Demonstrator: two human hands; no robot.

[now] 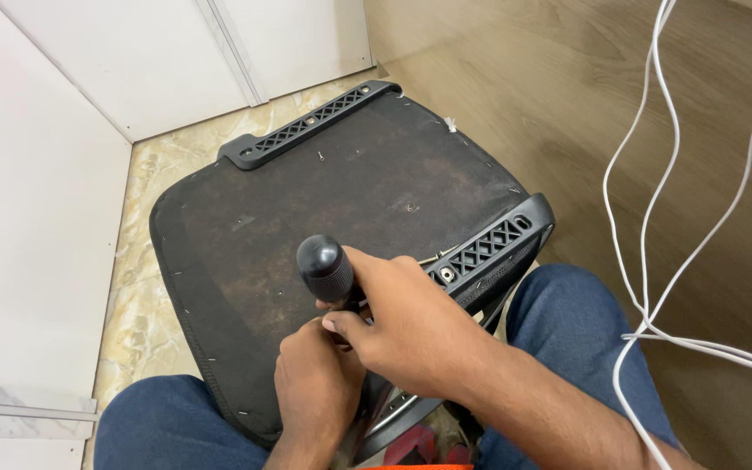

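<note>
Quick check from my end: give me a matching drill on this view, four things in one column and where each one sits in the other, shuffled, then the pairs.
Things:
1. black round-topped screwdriver handle
2. white cables
3. far black plastic lattice bracket
4. near black plastic lattice bracket

Places:
A. along the upturned seat's edge close to the white wall panels
B. hanging over the wooden floor at the right
C. upright above the seat's underside, right hand around it, left hand just below
D. along the seat's edge beside the knee in blue jeans

Pairs: 1-C, 2-B, 3-A, 4-D
</note>
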